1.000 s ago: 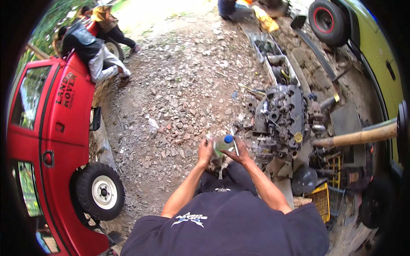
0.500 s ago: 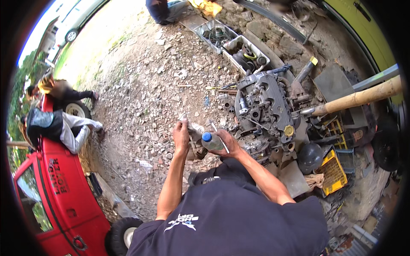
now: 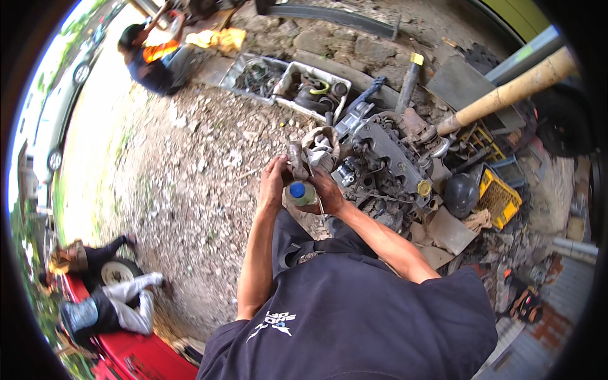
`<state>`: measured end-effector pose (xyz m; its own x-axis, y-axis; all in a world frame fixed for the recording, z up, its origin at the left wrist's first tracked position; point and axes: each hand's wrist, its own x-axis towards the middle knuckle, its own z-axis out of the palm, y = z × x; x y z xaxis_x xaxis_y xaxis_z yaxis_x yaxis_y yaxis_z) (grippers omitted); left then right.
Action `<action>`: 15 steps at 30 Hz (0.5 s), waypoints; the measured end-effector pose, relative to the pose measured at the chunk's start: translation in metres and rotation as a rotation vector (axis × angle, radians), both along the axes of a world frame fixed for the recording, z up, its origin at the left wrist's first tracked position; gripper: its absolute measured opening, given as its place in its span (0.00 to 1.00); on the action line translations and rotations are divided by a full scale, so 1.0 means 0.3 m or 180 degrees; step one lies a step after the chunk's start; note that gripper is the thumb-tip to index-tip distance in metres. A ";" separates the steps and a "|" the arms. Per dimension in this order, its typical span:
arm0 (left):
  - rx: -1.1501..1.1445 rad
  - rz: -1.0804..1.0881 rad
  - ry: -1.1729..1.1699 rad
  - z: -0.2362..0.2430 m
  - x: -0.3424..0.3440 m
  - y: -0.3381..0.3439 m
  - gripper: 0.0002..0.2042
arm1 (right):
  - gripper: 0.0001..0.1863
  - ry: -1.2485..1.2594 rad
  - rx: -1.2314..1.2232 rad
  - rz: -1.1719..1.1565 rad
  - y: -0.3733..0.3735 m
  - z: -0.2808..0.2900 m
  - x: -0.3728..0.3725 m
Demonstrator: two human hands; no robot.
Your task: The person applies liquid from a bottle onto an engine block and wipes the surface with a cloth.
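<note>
Your right hand (image 3: 327, 193): grasping blue-capped bottle (image 3: 299, 192) and thin white stick (image 3: 320, 205) | your left hand (image 3: 272, 182): curled, cannot tell whether it grips | engine (image 3: 391, 149): to your right

To the left of your left hand (image 3: 272, 183), low gravel (image 3: 215, 183) offers a broad sideways path. Between your 2 hands, the bottle (image 3: 298, 198) takes up the gap. Beside your right hand (image 3: 326, 193), the engine (image 3: 389, 149) bars a level sweep to the right. Ahead, a round container (image 3: 321, 147) stands close in your way, with 2 bins (image 3: 303, 107) behind it. Farther right, a bamboo pole (image 3: 513, 92) slants toward the engine, and a yellow crate (image 3: 498, 197) further narrows that side.
</note>
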<state>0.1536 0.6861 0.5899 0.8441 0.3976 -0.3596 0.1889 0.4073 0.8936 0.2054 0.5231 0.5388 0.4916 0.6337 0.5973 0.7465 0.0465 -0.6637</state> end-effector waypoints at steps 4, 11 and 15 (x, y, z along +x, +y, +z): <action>-0.0296 -0.0592 -0.0236 0.006 0.218 0.198 0.16 | 0.38 -0.0029 0.0006 -0.0832 0.176 -0.038 0.091; -0.0040 -0.1606 -0.0870 0.069 0.365 0.552 0.19 | 0.29 -0.0454 -0.0070 -0.2042 0.511 0.025 0.191; 0.0710 -0.1789 -0.0844 0.094 0.392 0.696 0.19 | 0.30 -0.0145 -0.0102 -0.2312 0.696 0.072 0.182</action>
